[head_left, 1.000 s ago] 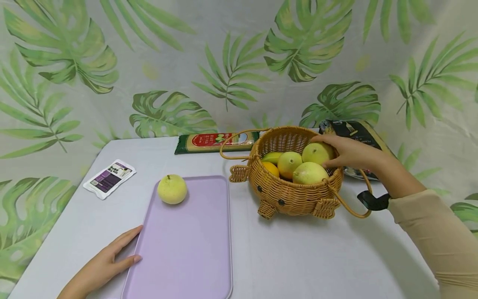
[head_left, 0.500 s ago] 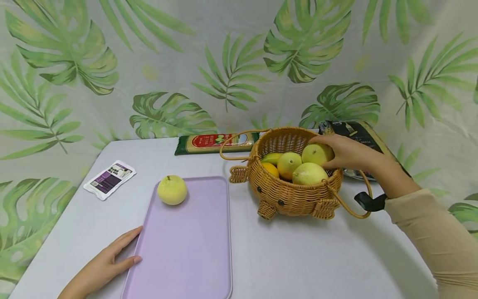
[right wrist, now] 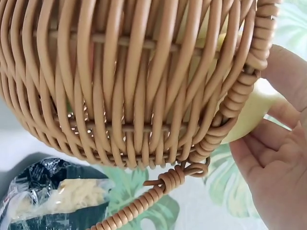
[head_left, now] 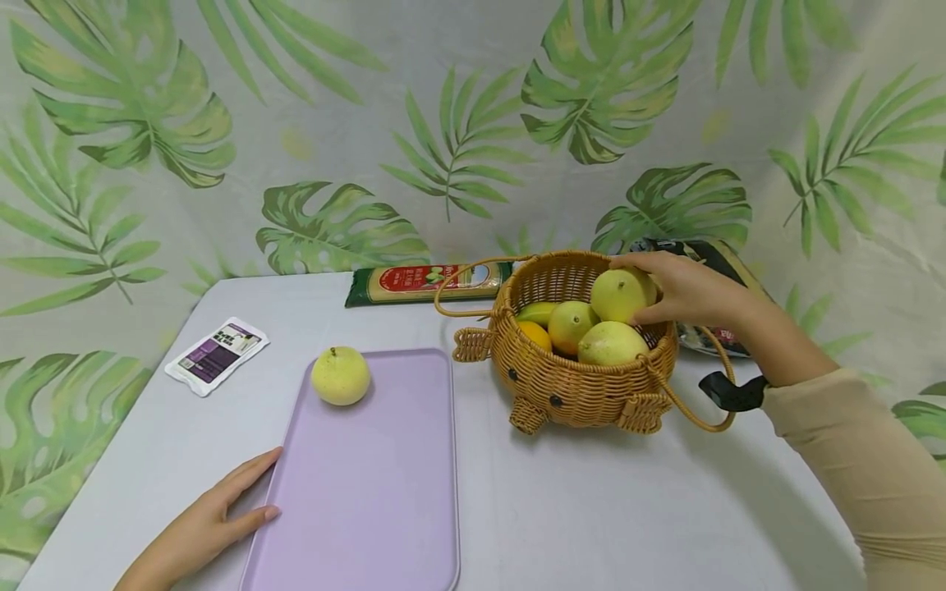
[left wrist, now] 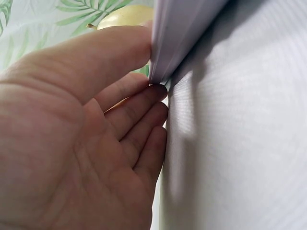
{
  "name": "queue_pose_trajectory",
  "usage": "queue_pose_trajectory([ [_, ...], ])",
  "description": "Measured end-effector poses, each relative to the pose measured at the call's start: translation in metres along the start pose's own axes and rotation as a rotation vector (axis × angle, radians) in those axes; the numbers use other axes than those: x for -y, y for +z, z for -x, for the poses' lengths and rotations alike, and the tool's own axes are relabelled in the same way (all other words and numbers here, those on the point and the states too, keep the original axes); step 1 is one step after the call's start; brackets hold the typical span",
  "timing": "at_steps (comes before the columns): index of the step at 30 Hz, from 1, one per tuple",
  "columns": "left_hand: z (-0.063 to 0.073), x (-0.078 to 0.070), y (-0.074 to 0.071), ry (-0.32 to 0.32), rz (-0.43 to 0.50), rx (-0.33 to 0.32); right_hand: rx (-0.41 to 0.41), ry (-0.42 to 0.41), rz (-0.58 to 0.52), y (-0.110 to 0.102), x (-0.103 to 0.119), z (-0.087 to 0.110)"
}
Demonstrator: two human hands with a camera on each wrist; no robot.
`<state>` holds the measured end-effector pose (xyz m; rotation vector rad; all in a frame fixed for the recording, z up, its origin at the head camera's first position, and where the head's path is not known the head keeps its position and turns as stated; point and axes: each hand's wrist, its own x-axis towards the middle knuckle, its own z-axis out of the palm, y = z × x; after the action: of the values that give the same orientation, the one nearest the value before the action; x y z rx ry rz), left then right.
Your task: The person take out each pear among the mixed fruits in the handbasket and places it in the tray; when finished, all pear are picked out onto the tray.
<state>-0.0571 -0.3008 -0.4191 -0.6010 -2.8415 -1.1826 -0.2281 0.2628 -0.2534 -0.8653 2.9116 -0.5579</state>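
My right hand [head_left: 691, 291] grips a round yellow-green pear [head_left: 617, 295] at the right inner side of a wicker basket [head_left: 584, 398]. In the right wrist view the fingers curl round the pear [right wrist: 249, 117] beside the woven rim. Two more pears, one a paler pear [head_left: 612, 343] and one a blushed pear [head_left: 571, 330], lie in the basket. My left hand [head_left: 210, 521] rests at the left edge of a lilac tray [head_left: 369, 492]. Its thumb touches the tray rim [left wrist: 165, 43] in the left wrist view, with relaxed fingers alongside. One pear [head_left: 341, 376] sits on the tray's far left corner.
An orange fruit [head_left: 536, 334] and a long yellow-green fruit [head_left: 538, 312] share the basket. Behind stand a green pasta packet [head_left: 432, 281] and a black bag [head_left: 727, 258]. A white-and-purple sachet [head_left: 218, 355] lies far left. The basket's handle [head_left: 698, 410] sticks out rightward.
My right hand has raised the pear slightly and moved it a little to the left within the basket. My left hand and the tray have stayed still.
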Motion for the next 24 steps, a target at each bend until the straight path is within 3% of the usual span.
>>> queue_pose_trajectory([
  [4, 0.000, 0.000, 0.000, 0.002, -0.013, -0.004, -0.014, -0.006, -0.010, 0.000, 0.001, 0.000],
  [11, 0.001, 0.001, 0.000, -0.005, -0.019, -0.006, -0.108, -0.015, -0.073, 0.003, 0.001, -0.001],
  [17, 0.000, 0.001, 0.000, 0.000, -0.013, -0.006, -0.185, 0.051, -0.198, 0.006, 0.002, 0.001],
  [24, 0.000, 0.001, 0.000, -0.004, -0.013, -0.006, -0.265, 0.065, -0.346, 0.014, -0.001, 0.001],
])
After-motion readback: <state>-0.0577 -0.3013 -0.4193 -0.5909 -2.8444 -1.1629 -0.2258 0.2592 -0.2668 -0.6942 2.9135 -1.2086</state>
